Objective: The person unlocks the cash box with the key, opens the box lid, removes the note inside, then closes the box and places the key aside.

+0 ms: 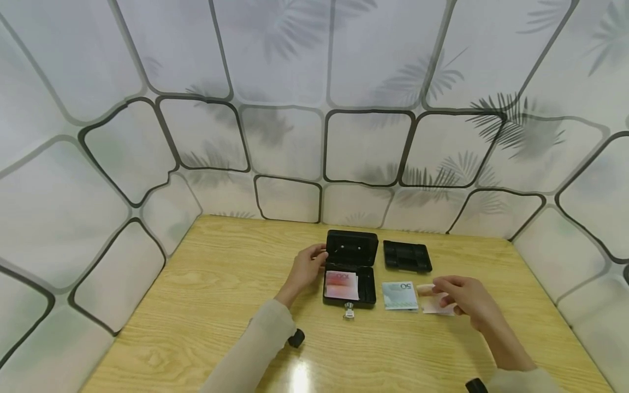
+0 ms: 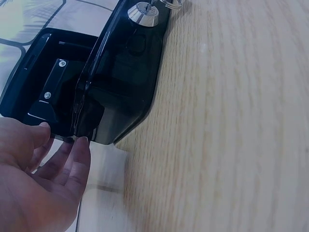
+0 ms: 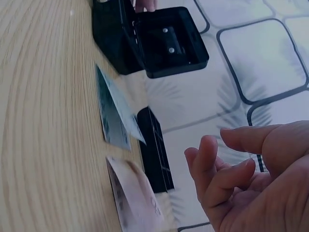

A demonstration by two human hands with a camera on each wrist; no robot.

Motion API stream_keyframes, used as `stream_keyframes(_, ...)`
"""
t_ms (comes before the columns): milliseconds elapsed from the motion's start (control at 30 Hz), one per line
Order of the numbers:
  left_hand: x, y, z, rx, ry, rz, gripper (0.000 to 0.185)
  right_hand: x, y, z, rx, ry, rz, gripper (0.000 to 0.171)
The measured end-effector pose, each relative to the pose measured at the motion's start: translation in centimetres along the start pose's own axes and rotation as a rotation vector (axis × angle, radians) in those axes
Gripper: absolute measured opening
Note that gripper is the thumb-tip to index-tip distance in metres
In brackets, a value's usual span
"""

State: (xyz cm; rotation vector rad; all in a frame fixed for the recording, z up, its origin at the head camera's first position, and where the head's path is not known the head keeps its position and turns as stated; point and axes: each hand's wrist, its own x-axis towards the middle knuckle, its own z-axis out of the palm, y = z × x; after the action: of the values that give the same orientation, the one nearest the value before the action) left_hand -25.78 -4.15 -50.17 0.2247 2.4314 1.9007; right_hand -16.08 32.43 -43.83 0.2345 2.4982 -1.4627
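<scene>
Left hand (image 1: 307,268), fingers relaxed, touches the glossy black rectangular cash box (image 1: 350,273); right hand (image 1: 459,301) hovers loosely curled, empty, over a pale banknote (image 1: 434,305) right of it

Black cash box (image 1: 350,270) sat open, lid upright, pink banknote (image 1: 341,285) inside; pale banknote (image 1: 435,306) lay flat at 3 o'clock.

My right hand (image 3: 251,179) hovers above the wooden table (image 3: 43,121), fingers loosely curled, holding nothing. Below it lies a pale pink banknote (image 3: 135,200), then a greenish banknote (image 3: 113,118), with a black tray (image 3: 155,150) alongside. Further off, the black cash box (image 3: 145,41) stands open.
</scene>
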Motion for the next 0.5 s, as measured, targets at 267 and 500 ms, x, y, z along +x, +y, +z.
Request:
stream_keyframes(267, 0.0, 0.1, 0.0, 0.003, 0.001, -0.002, 0.031, 0.2, -1.8, 2.4, 0.059, -0.068, -0.059, 0.05)
stream_keyframes(500, 0.0, 0.2, 0.0, 0.003, 0.006, -0.002, 0.031, 0.6, -3.1, 5.0, 0.076, -0.091, -0.112, 0.048)
